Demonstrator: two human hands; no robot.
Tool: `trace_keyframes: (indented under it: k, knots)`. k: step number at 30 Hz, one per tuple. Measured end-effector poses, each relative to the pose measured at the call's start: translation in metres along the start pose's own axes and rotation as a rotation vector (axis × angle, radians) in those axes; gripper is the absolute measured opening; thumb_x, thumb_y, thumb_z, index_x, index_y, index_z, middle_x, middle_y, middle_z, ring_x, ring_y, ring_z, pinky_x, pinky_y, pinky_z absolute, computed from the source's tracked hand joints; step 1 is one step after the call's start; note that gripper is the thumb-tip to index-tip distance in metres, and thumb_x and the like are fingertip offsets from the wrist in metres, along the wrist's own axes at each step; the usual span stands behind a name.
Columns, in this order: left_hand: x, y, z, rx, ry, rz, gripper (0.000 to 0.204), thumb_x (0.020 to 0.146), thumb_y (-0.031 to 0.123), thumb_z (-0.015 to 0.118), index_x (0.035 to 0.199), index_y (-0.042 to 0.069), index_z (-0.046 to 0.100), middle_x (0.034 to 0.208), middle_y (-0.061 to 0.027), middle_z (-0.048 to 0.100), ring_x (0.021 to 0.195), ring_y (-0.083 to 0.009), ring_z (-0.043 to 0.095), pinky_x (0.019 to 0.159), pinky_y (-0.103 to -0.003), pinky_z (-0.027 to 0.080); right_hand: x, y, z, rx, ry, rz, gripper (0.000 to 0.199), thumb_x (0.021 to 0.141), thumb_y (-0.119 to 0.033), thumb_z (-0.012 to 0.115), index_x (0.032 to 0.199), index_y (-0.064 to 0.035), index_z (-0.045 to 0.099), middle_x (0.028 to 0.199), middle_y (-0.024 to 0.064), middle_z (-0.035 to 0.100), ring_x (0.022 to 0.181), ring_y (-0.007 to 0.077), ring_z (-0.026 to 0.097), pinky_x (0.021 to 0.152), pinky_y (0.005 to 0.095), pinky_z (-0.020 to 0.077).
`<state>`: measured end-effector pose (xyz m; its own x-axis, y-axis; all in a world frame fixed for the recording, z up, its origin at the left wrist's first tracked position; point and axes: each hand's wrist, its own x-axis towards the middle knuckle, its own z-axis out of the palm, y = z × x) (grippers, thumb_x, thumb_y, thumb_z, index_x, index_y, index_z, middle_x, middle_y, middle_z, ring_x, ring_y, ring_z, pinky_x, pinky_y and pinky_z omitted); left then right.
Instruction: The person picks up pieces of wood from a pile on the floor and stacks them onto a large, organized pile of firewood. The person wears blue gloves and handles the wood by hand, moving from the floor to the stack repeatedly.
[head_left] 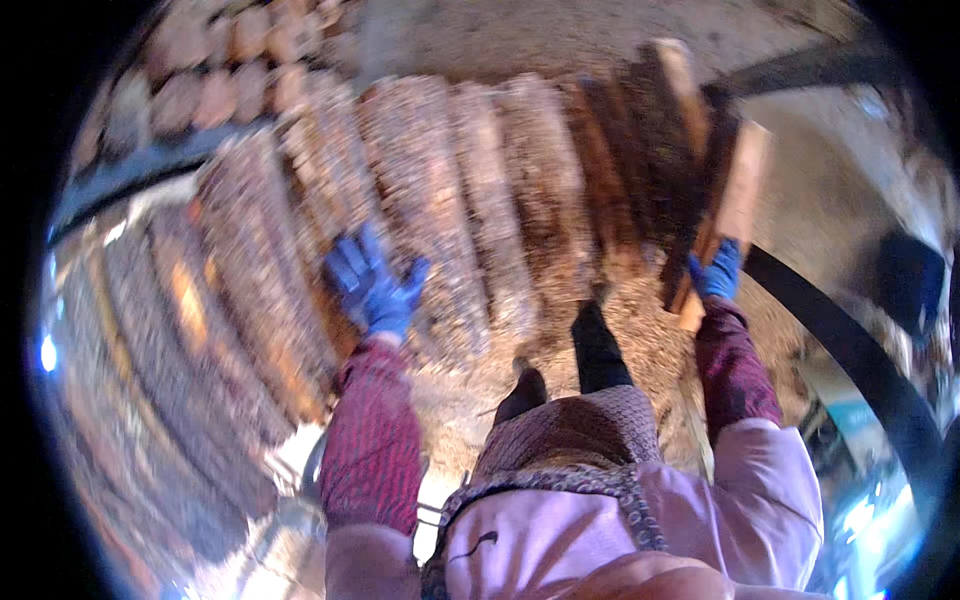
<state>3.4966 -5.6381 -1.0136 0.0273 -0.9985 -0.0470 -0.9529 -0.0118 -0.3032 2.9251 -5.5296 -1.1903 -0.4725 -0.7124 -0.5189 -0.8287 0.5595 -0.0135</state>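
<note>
My left hand (375, 285), in a blue glove, is open with its fingers spread over a bark-covered log (330, 160). Blur hides whether it presses on the bark. Over on the right, my right hand (717, 272), also gloved in blue, is closed around the lower part of a pale sawn wood slab (742, 185). The slab slants upward and away from me, beside darker pieces of wood (670, 130). Between my hands several thick logs (425, 190) lie side by side, pointing away from me.
Wood chips and sawdust (640, 320) cover the ground around my feet. A dark metal bar (150, 185) crosses at the far left, before stacked log ends (215, 95). More long logs (170, 330) lie left. A curved black band (840, 330) runs down the right side.
</note>
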Motion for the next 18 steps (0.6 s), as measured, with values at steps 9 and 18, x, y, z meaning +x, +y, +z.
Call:
trace_keyframes:
  k: [9, 18]
  knots:
    - [-0.01, -0.006, -0.002, -0.154, 0.101, -0.043, 0.116, 0.069, 0.085, 0.062, 0.161, 0.029, 0.02, 0.158, -0.022, 0.03, 0.145, -0.0532, 0.021, 0.113, -0.069, 0.027, -0.147, -0.131, 0.021, 0.556, -0.028, -0.332, 0.079, 0.087, -0.049, 0.07, 0.143, 0.0024, 0.048, 0.148, 0.0222, 0.049, 0.139, 0.0349, 0.044, 0.116, 0.0394, 0.0336]
    - [-0.03, -0.033, -0.007, -0.508, 0.265, 0.008, 0.101, 0.072, 0.059, 0.078, 0.154, 0.021, 0.034, 0.159, -0.0262, 0.026, 0.144, -0.0562, 0.017, 0.118, -0.067, 0.018, -0.338, -0.269, 0.021, 0.947, -0.322, -0.552, 0.065, 0.088, -0.031, 0.079, 0.137, 0.0049, 0.055, 0.136, 0.0192, 0.062, 0.128, 0.0282, 0.057, 0.11, 0.0361, 0.0424]
